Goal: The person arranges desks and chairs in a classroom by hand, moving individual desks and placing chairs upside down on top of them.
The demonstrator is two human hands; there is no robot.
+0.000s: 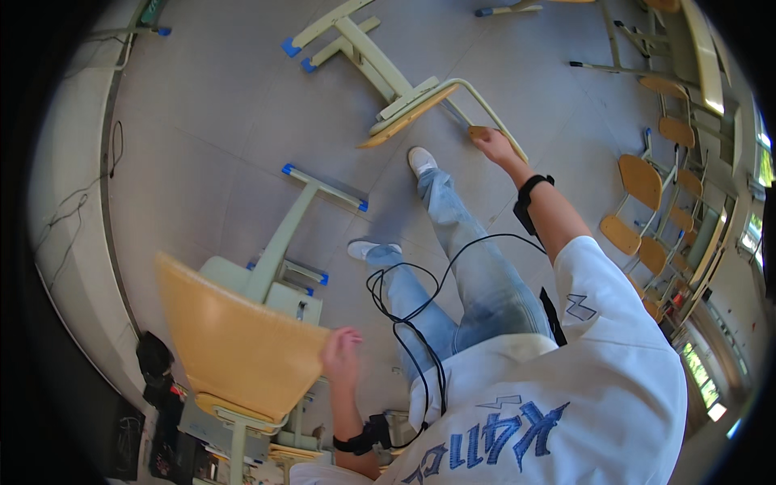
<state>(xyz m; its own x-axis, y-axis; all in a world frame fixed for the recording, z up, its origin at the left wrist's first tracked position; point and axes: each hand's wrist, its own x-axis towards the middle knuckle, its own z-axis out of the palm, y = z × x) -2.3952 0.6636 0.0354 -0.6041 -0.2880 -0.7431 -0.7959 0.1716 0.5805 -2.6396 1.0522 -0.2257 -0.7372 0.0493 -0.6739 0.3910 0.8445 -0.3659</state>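
Observation:
My right hand (494,145) is closed on the small wooden backrest (478,131) of a chair with a pale tubular frame. This chair lies tipped over, its wooden seat (412,118) seen nearly edge-on and its blue-capped feet turned to the upper left. My left hand (341,357) is at the right edge of a large wooden chair panel (242,333) at the lower left; its fingers are blurred, and whether they grip the edge cannot be told. Beyond that panel, a pale metal leg post (282,233) ends in a crossbar with blue caps. Black bands circle both wrists.
Loops of black cable (409,294) hang in front of my legs. Several wooden chairs (641,182) and desks line the right side. Thin cords run along the left wall (66,182). A black bag (154,354) sits at lower left. Grey floor (182,157) shows around the furniture.

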